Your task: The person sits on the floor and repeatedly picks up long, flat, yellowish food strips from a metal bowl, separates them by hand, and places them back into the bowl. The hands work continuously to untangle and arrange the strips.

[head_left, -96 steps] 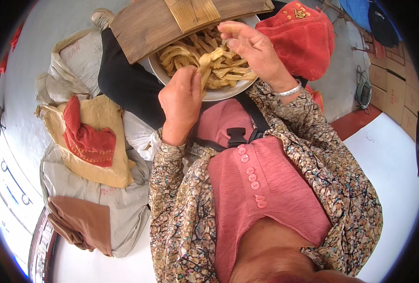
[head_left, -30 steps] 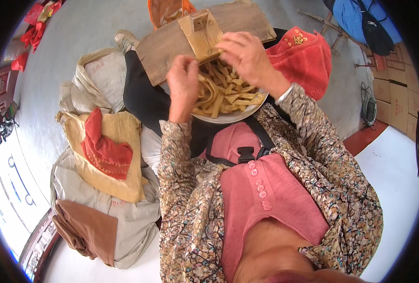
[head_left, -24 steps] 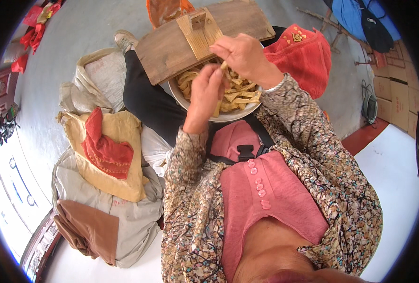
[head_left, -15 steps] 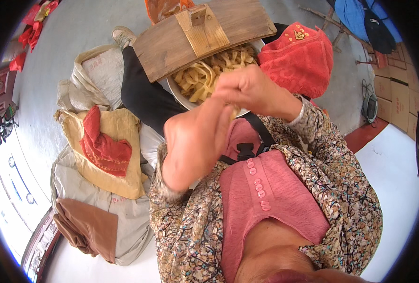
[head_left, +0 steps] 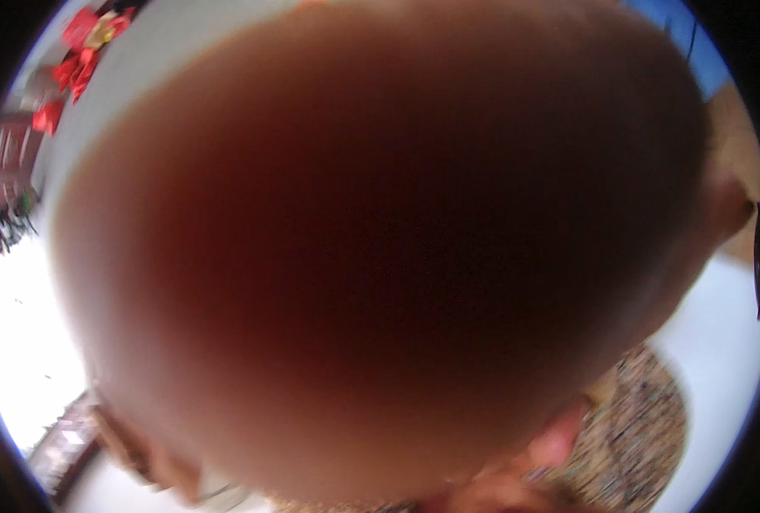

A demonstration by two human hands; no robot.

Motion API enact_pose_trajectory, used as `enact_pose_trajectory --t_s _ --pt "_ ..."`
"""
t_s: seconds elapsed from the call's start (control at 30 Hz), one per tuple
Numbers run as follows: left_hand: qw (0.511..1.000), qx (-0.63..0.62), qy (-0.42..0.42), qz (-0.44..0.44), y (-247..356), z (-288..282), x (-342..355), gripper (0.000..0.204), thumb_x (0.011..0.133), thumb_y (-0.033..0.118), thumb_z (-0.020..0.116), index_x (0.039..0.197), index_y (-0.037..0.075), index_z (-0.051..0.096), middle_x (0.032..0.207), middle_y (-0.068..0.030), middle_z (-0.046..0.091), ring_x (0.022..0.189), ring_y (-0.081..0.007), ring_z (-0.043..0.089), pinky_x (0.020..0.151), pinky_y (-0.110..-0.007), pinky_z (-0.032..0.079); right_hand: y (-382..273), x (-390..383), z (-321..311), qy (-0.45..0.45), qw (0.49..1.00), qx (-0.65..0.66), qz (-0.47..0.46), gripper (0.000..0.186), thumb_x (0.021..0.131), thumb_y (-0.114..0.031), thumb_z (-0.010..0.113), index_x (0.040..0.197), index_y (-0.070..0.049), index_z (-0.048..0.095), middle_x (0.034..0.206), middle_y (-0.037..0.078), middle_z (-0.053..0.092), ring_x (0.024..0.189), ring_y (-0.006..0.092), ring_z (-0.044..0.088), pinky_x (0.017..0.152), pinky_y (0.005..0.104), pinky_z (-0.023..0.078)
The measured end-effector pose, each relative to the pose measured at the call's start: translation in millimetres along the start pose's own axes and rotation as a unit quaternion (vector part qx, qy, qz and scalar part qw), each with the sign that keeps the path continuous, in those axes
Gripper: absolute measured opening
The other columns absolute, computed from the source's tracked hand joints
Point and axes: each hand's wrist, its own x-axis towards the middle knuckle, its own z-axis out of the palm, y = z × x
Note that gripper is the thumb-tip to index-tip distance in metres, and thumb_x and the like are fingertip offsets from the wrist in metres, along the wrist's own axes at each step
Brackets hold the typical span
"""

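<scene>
A dark, blurred hand [head_left: 371,256] is right up against the camera and fills most of the picture. I cannot tell whether it is my left hand or my right hand, and its fingers are not distinguishable. Past its lower right edge shows a piece of my patterned sleeve [head_left: 641,427], smeared by motion. Everything in front of my body is hidden, including the bowl of pale yellow strips, the wooden board and the red towel seen earlier.
Red items [head_left: 76,68] lie at the upper left, above dark red furniture [head_left: 12,150]. A bit of brown cloth [head_left: 128,445] shows at the lower left. Cardboard [head_left: 735,124] stands at the right, with something blue [head_left: 679,26] above it.
Both hands were close together over the near rim of the bowl. Now one hand has come up against the camera and blocks the bowl, board, towel and sacks from sight.
</scene>
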Motion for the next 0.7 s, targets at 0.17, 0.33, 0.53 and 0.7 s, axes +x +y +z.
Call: enact_pose_trajectory --t_s 0.17,0.33,0.53,0.7 --pt "0.947 -0.314 0.053 0.033 -57 -18 35 0.029 0.095 0.019 0.057 0.113 -0.004 0.057 0.101 -0.0045 0.061 0.089 -0.0096 0.055 0.075 -0.024 0.045 7 -7 -34 0.114 0.991 -0.062 -0.026 0.016 0.081 -0.011 0.071 0.086 0.004 0.067 0.094 0.020 0.065 0.076 0.0232 0.062 0.065 0.0334 0.050" --pt "0.906 -0.396 -0.002 -0.145 -142 77 3 0.028 0.096 0.021 0.056 0.110 -0.003 0.061 0.094 -0.0001 0.062 0.086 -0.0065 0.054 0.075 -0.023 0.045 -22 -87 -64 0.350 0.928 -0.058 0.112 0.012 0.084 -0.008 0.065 0.083 0.004 0.065 0.095 0.018 0.066 0.068 0.0166 0.060 0.060 0.0280 0.048" --pt "0.968 -0.140 0.060 -0.200 -141 119 -45 0.017 0.093 0.013 0.056 0.093 -0.003 0.062 0.071 -0.0022 0.056 0.067 -0.0081 0.047 0.061 -0.024 0.040 -46 -130 -109 0.317 0.931 -0.095 0.153 0.047 0.101 -0.035 0.043 0.129 0.002 0.051 0.051 -0.009 0.029 0.052 0.0061 0.024 0.059 0.0270 0.029" --pt "0.977 -0.066 0.172 -0.106 -52 50 -49 0.008 0.088 0.007 0.061 0.091 0.000 0.063 0.060 -0.0126 0.054 0.053 -0.0237 0.059 0.051 -0.031 0.044 -44 -91 -123 0.119 0.987 0.085 0.073 0.048 0.103 -0.037 0.035 0.142 -0.010 0.031 0.050 -0.006 0.031 0.049 0.0084 0.028 0.062 0.0275 0.033"
